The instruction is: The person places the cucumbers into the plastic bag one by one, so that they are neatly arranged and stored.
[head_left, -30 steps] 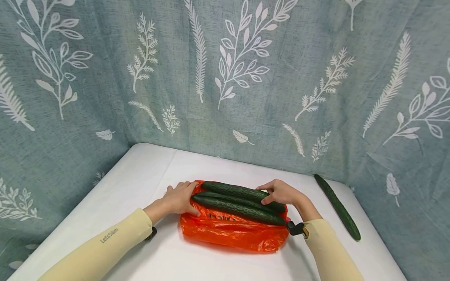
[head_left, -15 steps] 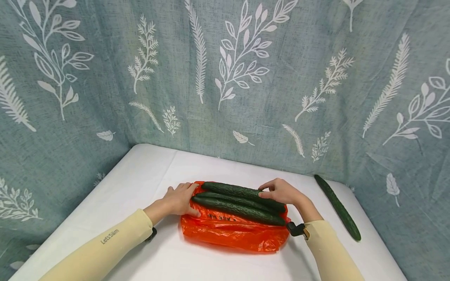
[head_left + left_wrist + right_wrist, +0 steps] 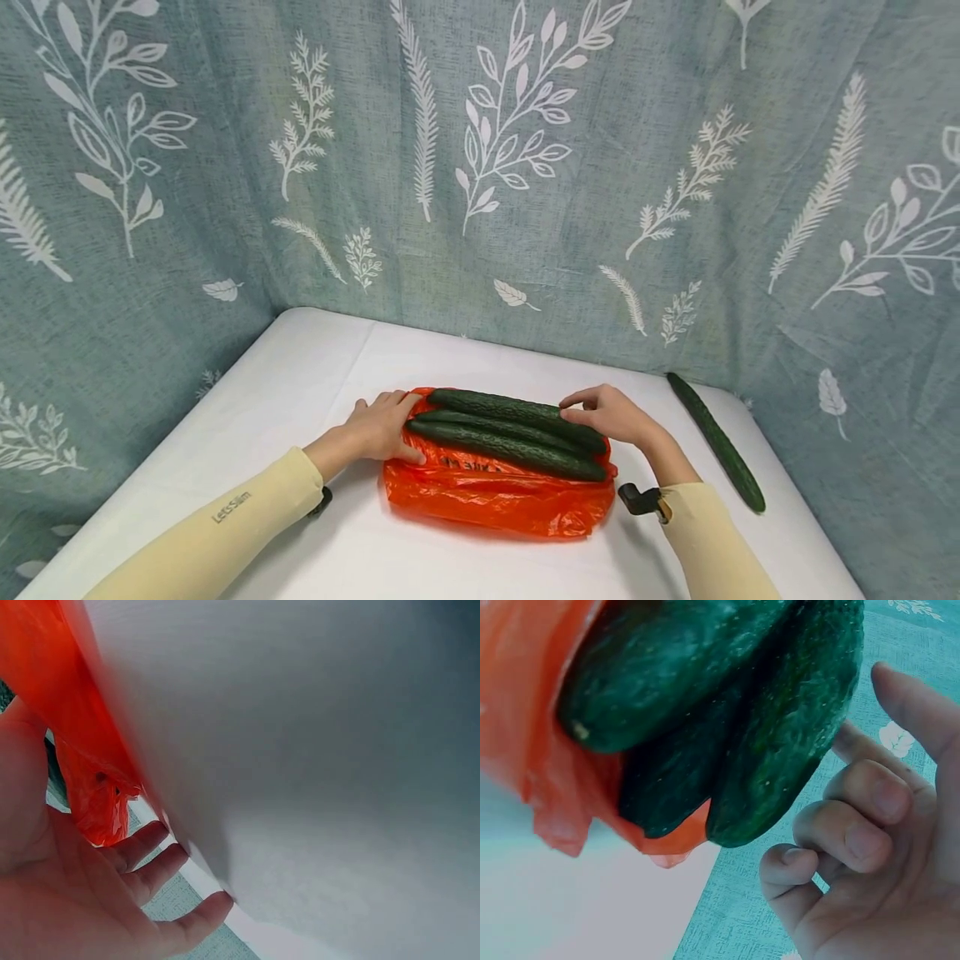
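Three dark green cucumbers (image 3: 498, 447) lie side by side on a spread orange-red plastic bag (image 3: 495, 500) at mid-table. At the bag's left end rests my left hand (image 3: 378, 427), fingers spread, thumb on the plastic; the left wrist view shows its loosely bent fingers (image 3: 161, 862) beside the bag. My right hand (image 3: 607, 412) is by the right end of the farthest cucumber (image 3: 495, 406), its fingertips at that cucumber's upper side. In the right wrist view its thumb and fingers (image 3: 859, 832) are loosely bent beside the cucumber ends, gripping none of them.
A fourth, separate cucumber (image 3: 716, 442) lies slantwise near the right edge of the white table (image 3: 322, 358). A grey-green curtain (image 3: 360, 167) with white leaf prints hangs behind and along both sides.
My right thumb has come off the cucumbers, and the right hand has shifted slightly right. My left hand, the bag and the cucumbers stay nearly where they were.
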A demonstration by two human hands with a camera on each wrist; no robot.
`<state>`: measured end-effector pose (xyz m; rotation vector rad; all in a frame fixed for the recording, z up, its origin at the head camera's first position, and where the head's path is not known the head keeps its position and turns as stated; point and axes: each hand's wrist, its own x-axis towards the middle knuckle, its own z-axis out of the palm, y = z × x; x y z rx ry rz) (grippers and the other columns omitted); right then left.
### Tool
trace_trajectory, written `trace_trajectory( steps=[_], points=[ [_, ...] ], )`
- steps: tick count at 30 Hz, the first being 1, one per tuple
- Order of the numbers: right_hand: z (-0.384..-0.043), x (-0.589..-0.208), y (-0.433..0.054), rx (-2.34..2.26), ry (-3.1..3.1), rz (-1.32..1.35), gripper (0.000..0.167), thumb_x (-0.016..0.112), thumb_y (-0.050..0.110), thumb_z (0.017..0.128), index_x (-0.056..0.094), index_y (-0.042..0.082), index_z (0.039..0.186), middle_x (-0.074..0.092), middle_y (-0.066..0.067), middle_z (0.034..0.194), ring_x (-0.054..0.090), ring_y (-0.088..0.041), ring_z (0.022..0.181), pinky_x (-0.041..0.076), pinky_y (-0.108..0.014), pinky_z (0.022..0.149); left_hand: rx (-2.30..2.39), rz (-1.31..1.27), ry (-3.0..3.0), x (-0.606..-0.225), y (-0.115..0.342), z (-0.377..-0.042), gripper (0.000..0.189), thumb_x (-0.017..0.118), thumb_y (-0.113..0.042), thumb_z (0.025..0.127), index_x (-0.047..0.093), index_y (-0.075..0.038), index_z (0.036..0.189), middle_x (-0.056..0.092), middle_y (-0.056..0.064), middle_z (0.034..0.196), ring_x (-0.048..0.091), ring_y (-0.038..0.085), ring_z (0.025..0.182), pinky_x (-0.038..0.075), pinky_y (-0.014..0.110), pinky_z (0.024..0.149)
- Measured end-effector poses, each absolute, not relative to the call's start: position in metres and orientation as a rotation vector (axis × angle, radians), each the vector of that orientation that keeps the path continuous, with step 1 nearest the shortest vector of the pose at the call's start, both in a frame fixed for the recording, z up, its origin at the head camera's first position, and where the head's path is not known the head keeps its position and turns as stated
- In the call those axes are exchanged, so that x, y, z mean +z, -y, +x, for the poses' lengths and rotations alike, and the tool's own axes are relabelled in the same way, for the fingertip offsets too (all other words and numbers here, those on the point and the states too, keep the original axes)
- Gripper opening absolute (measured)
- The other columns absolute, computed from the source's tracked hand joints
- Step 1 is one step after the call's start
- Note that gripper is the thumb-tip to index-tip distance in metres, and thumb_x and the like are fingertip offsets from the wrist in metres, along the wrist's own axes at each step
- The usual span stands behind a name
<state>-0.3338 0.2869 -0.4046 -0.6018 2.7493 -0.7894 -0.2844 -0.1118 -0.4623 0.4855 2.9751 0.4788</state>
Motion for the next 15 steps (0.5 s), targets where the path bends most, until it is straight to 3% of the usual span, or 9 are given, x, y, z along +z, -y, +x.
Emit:
trace_trajectory(
  steps=[6,11,15],
  points=[
    [-0.329,-0.407,-0.291,-0.821,-2.779,-0.591,0.036,0.065,0.036,0.098,0.072,0.012,0.124,0.037,0.004,0.057,0.029,-0.012,0.051,0.033,-0.031,0.055,0.481,0.497,-2.969,-0.464,0.113,-0.283,0.106,0.083,-0.065,0.071,0.038,-0.017,0.153,0.046,0.013,0.15,0.043,0.036,0.138,0.033,0.069,0.104],
    [-0.326,-0.407,-0.302,-0.908,-2.797,-0.524,0.035,0.065,0.037,0.098,0.071,0.015,0.125,0.049,-0.004,0.061,0.038,-0.014,0.053,0.037,-0.031,0.054,0.476,0.506,-2.967,-0.464,0.112,-0.283,0.104,0.082,-0.065,0.071,0.039,-0.018,0.153,0.047,0.013,0.149,0.044,0.035,0.136,0.034,0.068,0.103],
    [-0.321,-0.405,-0.315,-0.975,-2.798,-0.488,0.037,0.065,0.038,0.098,0.07,0.016,0.127,0.069,-0.01,0.089,0.055,-0.022,0.07,0.042,-0.033,0.063,0.452,0.498,-2.967,-0.462,0.112,-0.283,0.105,0.081,-0.066,0.071,0.039,-0.018,0.154,0.044,0.014,0.152,0.041,0.036,0.139,0.033,0.068,0.104]
  ],
)
